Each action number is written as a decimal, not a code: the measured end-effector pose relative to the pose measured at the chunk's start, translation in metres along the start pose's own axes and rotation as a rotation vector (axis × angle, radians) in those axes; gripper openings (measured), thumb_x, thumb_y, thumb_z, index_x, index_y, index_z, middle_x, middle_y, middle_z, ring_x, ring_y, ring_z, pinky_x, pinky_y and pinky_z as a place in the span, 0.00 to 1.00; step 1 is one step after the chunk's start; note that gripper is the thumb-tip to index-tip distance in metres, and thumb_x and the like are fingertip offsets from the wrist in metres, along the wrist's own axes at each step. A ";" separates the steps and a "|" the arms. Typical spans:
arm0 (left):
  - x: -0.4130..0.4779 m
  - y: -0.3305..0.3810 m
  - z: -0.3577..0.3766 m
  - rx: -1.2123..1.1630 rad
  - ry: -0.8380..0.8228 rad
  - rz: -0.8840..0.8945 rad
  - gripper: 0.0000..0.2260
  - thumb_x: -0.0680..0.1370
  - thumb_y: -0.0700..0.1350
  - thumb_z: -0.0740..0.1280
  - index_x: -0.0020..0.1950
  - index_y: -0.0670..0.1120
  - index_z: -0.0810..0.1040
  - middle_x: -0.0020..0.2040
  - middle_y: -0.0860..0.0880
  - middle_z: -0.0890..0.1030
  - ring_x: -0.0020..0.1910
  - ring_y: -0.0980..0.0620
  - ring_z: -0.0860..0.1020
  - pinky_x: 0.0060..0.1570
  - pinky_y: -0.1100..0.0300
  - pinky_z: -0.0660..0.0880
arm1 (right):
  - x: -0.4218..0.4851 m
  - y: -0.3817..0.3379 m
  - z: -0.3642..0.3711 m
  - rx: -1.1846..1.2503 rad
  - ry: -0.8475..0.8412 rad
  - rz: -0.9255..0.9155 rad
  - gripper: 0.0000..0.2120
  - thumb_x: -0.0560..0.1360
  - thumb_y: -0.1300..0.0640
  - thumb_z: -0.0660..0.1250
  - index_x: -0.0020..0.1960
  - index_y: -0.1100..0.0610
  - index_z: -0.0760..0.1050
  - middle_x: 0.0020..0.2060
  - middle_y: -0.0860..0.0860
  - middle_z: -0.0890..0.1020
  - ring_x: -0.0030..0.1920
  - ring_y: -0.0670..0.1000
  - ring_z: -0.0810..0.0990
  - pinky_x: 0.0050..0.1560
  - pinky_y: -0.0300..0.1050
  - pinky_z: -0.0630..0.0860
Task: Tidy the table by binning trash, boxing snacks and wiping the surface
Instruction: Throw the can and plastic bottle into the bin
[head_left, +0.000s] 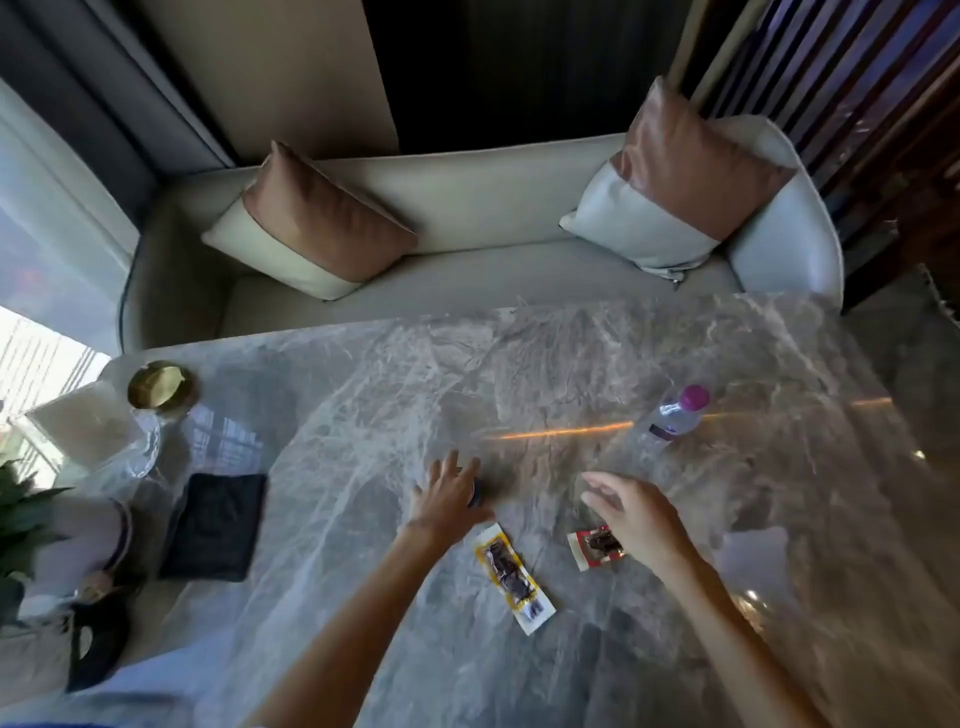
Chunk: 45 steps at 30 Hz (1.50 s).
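- The table (519, 374) is standing in front of the sofa (467, 270), and two cushions (311, 223) are lying on the sofa.
- The bottle (670, 418) is lying on the table at the right.
- Two snack packets are lying near the front: the long packet (514, 577) is left of the small packet (595, 548).
- The cloth (213, 527) is lying at the left, and the round dish (161, 387) is sitting behind it.

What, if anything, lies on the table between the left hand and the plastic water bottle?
Only bare marble table separates the left hand from the water bottle in the head view.
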<state>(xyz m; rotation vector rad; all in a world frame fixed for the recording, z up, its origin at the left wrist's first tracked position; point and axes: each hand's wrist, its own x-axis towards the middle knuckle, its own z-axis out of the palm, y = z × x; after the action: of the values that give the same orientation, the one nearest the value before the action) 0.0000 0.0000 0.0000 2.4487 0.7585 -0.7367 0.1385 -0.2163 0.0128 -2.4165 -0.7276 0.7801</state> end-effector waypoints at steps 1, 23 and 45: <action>0.002 0.000 0.001 -0.003 -0.014 -0.003 0.35 0.74 0.56 0.69 0.76 0.52 0.56 0.77 0.45 0.54 0.75 0.41 0.56 0.68 0.37 0.65 | 0.010 -0.002 0.008 0.041 -0.030 0.005 0.16 0.76 0.49 0.66 0.63 0.48 0.77 0.56 0.47 0.83 0.56 0.46 0.81 0.55 0.40 0.75; 0.020 -0.021 0.026 -0.127 0.174 -0.015 0.33 0.73 0.52 0.70 0.74 0.49 0.61 0.71 0.46 0.67 0.67 0.43 0.69 0.61 0.52 0.71 | 0.017 -0.002 0.044 0.102 -0.066 0.059 0.14 0.77 0.52 0.65 0.62 0.49 0.78 0.54 0.47 0.84 0.54 0.43 0.81 0.52 0.32 0.73; 0.024 0.075 0.033 -0.124 0.199 -0.042 0.28 0.73 0.53 0.70 0.70 0.50 0.64 0.67 0.47 0.70 0.65 0.43 0.70 0.55 0.48 0.76 | 0.080 0.087 -0.080 0.291 0.209 -0.040 0.38 0.66 0.65 0.76 0.72 0.58 0.63 0.67 0.55 0.70 0.69 0.53 0.68 0.65 0.34 0.60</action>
<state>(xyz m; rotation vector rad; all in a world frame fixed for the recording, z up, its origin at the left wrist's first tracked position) 0.0512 -0.0652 -0.0191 2.4227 0.9043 -0.4507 0.2737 -0.2538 -0.0120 -2.1716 -0.5376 0.5627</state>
